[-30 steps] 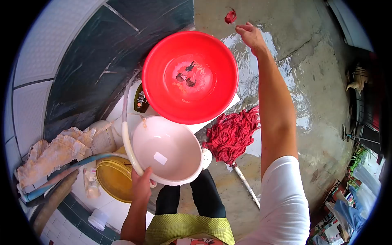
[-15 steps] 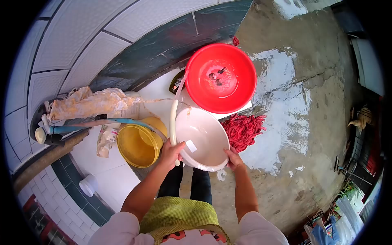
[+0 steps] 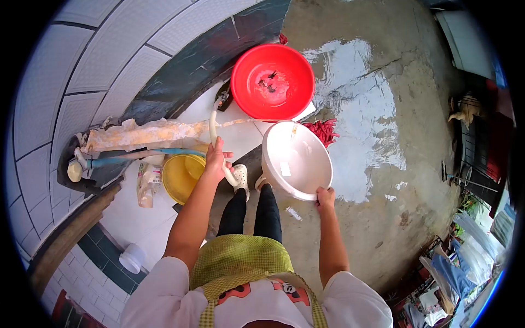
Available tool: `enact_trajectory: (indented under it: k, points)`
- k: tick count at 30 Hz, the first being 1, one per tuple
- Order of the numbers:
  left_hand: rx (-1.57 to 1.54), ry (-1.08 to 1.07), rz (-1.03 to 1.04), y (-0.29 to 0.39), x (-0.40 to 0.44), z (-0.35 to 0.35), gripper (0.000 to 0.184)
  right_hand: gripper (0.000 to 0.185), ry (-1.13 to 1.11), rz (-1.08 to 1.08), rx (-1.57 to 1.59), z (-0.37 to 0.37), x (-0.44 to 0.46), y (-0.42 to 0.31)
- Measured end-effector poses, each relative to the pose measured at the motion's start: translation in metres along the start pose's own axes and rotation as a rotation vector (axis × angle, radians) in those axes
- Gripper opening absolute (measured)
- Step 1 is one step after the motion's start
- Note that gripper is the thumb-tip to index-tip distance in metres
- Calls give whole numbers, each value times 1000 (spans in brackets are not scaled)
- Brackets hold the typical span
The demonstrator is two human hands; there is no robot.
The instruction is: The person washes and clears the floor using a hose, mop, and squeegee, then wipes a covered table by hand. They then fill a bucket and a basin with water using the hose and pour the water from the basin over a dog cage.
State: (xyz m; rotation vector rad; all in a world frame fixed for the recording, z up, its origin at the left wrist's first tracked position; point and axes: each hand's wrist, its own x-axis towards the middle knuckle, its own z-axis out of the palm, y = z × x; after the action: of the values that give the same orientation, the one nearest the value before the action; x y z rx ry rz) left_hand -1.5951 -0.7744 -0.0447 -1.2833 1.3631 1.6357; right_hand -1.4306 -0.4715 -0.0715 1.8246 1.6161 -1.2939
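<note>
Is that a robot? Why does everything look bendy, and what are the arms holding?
No robot here! Those are a person's own bare hands. Every picture comes from one camera worn on the person's head, looking forward and down. Its wide view probably makes things look bendy.

The left hand holds a pale hose. The right hand grips the rim of a pale basin.

A red basin sits on a white surface; dark shapes show inside it, but I can't tell what they are. A yellow bucket is near the left arm, and red strands show just past the pale basin.
</note>
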Motion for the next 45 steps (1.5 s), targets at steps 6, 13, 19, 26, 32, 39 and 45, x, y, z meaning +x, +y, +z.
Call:
enact_trajectory:
  k: [6,13,19,26,32,39,45]
  points:
    - [125,-36,46,-3,-13,-4,44,50,376,-309,-587,-62,5,-3]
    - [212,-39,-20,11,-16,-7,40,45,665,-236,-1223,-202,17,-43]
    - [96,-2,-9,-3,-5,4,44,44,516,-244,-715,-195,88,-38]
    - [47,-1,-6,-14,2,19,37,52,376,-588,-33,81,200,-76]
    - [131,-48,72,-35,15,56,45,73,-133,-422,-104,159,70,-133]
    - [-72,-131,280,-63,63,103,47,60,-888,-363,117,171,-9,-72]
    - [731,129,365,-47,142,49,54,49,-556,-339,144,181,33,-40]
